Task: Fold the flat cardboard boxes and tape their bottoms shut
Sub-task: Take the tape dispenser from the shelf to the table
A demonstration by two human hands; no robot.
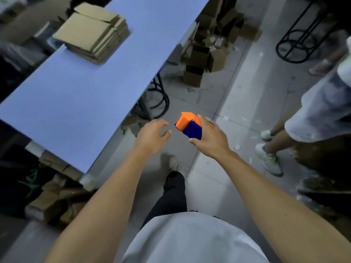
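Flat boxes (93, 33) stacked at eleven o'clock on the far end of the blue counter (76, 103), well apart from both hands. Orange-and-blue tape dispenser (189, 127) held in the right hand (210, 137) at centre over the floor (218, 103), grip curled round it; left hand (152, 134) just beside it at nine o'clock, grip loose, fingers spread, holding nothing. Folded boxes (199, 63) heaped on the floor at one o'clock, another person's legs (273, 145) at three o'clock.

Both arms outstretched; left hand (152, 134) empty (fingers loosely curled), right hand (209, 138) gripping something.
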